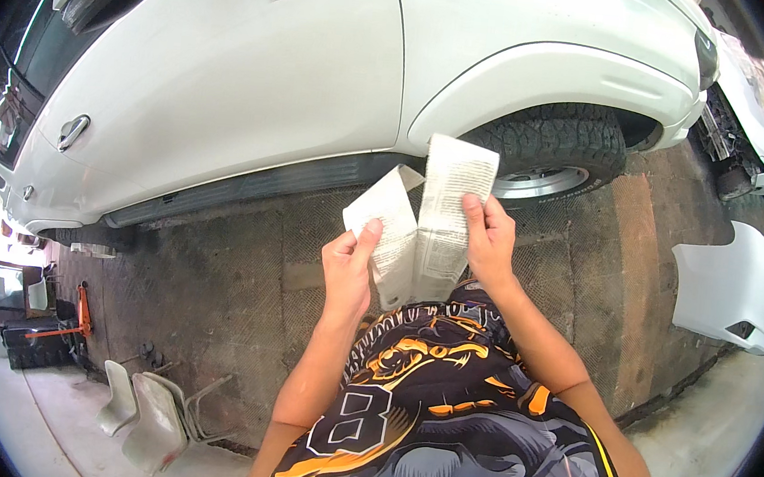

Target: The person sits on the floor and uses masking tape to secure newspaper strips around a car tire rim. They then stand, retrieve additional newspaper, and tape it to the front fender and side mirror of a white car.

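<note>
I hold a long folded printed paper sheet (429, 220) up in front of my chest with both hands. My left hand (348, 267) pinches its left flap, thumb on top near the lower edge. My right hand (489, 239) grips the right, taller panel, fingers over its front. The sheet is creased down the middle and covered in small print. Below it is my black and orange jersey (439, 416).
A white car (260, 73) stands close ahead, with its door handle (73, 130), side step (259, 187) and front wheel (548, 153). A loose white body panel (728, 287) lies at right. White plastic chairs (144, 413) and an orange jack (75, 321) are at lower left.
</note>
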Available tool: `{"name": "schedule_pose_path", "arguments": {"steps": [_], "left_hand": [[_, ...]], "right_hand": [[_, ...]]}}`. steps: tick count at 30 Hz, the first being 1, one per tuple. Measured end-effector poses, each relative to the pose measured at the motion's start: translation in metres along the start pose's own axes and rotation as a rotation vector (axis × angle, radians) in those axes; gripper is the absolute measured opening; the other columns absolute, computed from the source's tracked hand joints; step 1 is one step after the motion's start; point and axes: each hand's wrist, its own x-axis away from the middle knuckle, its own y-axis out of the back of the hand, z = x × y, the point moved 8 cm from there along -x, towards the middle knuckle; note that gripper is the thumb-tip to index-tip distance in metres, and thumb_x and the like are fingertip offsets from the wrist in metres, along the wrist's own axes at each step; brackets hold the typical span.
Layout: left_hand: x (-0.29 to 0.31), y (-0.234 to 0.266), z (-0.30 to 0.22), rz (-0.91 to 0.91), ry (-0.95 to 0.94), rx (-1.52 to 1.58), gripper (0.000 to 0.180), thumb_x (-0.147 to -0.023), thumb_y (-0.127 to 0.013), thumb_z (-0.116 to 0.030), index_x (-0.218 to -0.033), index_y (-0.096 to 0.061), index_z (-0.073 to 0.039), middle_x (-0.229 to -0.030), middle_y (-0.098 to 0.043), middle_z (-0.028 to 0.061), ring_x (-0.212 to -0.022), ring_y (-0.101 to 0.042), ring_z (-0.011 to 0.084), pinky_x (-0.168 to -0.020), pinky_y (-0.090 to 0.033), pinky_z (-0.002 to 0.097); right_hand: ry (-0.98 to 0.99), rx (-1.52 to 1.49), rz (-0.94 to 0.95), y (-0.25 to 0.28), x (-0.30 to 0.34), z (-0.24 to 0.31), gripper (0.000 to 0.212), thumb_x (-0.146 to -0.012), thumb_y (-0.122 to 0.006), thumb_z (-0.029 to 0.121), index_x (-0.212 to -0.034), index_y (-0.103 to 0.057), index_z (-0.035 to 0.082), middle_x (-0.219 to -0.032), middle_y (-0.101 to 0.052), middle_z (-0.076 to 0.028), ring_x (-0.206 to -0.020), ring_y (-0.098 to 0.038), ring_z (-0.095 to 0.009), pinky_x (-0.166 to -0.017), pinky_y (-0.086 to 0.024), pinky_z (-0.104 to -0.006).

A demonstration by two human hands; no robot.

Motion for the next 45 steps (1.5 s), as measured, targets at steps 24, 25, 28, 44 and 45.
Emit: {"name": "schedule_pose_path", "arguments": {"steps": [24, 25, 28, 44, 45], "left_hand": [[-0.002, -0.011, 0.016, -0.048, 0.043, 0.102, 0.025, -0.101, -0.067, -0.016, -0.113, -0.07, 0.005, -0.108, -0.073, 0.0091, -0.094, -0.068, 0.0133, -0.084, -0.053, 0.0289], [-0.003, -0.009, 0.016, -0.054, 0.058, 0.101, 0.025, -0.101, -0.066, -0.017, -0.113, -0.07, 0.005, -0.109, -0.073, 0.0094, -0.095, -0.068, 0.0142, -0.084, -0.054, 0.0301], [-0.004, -0.005, 0.011, -0.045, 0.053, 0.127, 0.027, -0.102, -0.066, -0.018, -0.115, -0.068, 0.005, -0.112, -0.072, 0.0099, -0.097, -0.069, 0.0158, -0.086, -0.055, 0.032], [0.01, -0.012, 0.039, 0.064, 0.088, 0.036, 0.028, -0.099, -0.07, -0.017, -0.112, -0.071, 0.007, -0.102, -0.074, 0.0104, -0.086, -0.069, 0.0131, -0.078, -0.055, 0.0277], [0.011, -0.011, 0.04, 0.04, 0.092, 0.021, 0.028, -0.099, -0.07, -0.018, -0.112, -0.071, 0.007, -0.102, -0.074, 0.0104, -0.086, -0.069, 0.0131, -0.077, -0.055, 0.0277]], "right_hand": [[-0.172, -0.323, -0.112, 0.016, 0.017, -0.019, 0.028, -0.103, -0.064, 0.024, -0.112, -0.067, -0.003, -0.103, -0.071, -0.006, -0.094, -0.064, -0.012, -0.086, -0.052, -0.0294], [-0.117, -0.36, -0.068, 0.012, 0.018, -0.015, 0.027, -0.102, -0.064, 0.023, -0.113, -0.066, -0.003, -0.106, -0.07, -0.006, -0.097, -0.064, -0.013, -0.088, -0.051, -0.0299], [-0.216, -0.29, 0.168, -0.009, 0.032, -0.024, 0.03, -0.103, -0.063, 0.02, -0.122, -0.064, -0.004, -0.117, -0.069, -0.006, -0.107, -0.062, -0.012, -0.097, -0.048, -0.0301], [-0.107, 0.06, -0.115, 0.014, 0.02, -0.04, 0.036, -0.105, -0.061, 0.031, -0.094, -0.063, -0.003, -0.075, -0.064, -0.004, -0.071, -0.052, -0.006, -0.063, -0.047, -0.0283], [-0.115, 0.058, -0.125, 0.014, 0.021, -0.041, 0.036, -0.105, -0.06, 0.031, -0.094, -0.063, -0.003, -0.075, -0.064, -0.004, -0.072, -0.053, -0.006, -0.063, -0.047, -0.028]]}}
